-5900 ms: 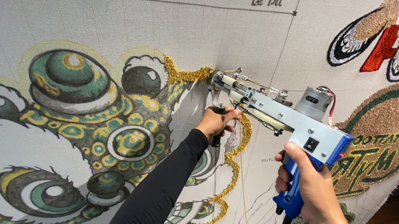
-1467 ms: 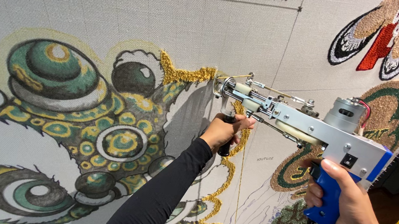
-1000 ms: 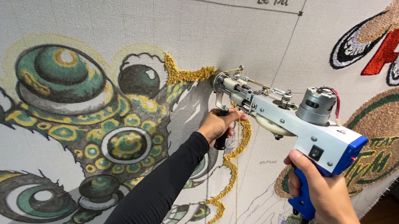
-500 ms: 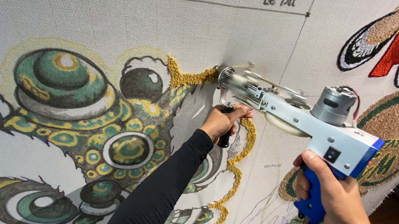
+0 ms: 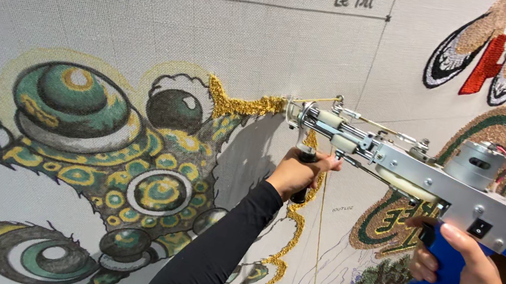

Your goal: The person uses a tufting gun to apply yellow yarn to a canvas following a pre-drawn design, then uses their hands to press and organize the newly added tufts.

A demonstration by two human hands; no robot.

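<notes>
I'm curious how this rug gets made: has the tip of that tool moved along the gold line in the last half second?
Cannot tell. The tool's tip sits at the right end of the gold yarn line both times, though the view itself shifted.

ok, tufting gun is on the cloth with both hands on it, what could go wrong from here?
1. The left hand grips the black front handle right below the needle end of the silver and blue tufting gun; a slip could bring fingers to it.
2. The thin yellow yarn strand hangs loose past that hand and might snag.
3. The nose could drift off the gold tufted outline.
</notes>
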